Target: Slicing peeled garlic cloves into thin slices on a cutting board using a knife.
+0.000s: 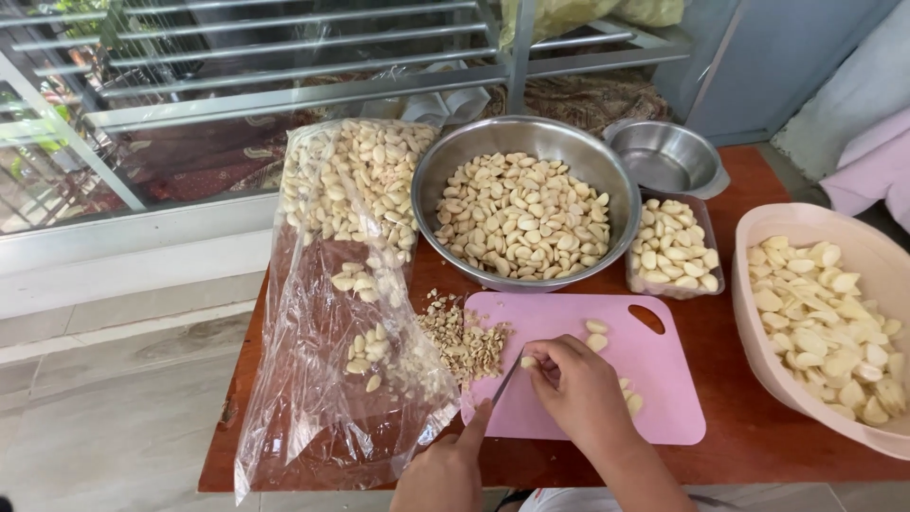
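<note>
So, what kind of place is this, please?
Probably a home or small kitchen work area beside a barred window. A wooden table carries a steel bowl of peeled garlic, a clear bag of cloves, and a pink cutting board where two hands trim a clove with a knife.

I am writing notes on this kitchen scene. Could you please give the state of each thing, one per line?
Left hand: gripping a knife.
Right hand: pinching a garlic clove.
Pink cutting board: flat, few cloves on it.
Large steel bowl: nearly full.
Small steel bowl: empty.
Plastic bag: open, partly full.
Beige basin: partly full.
</note>
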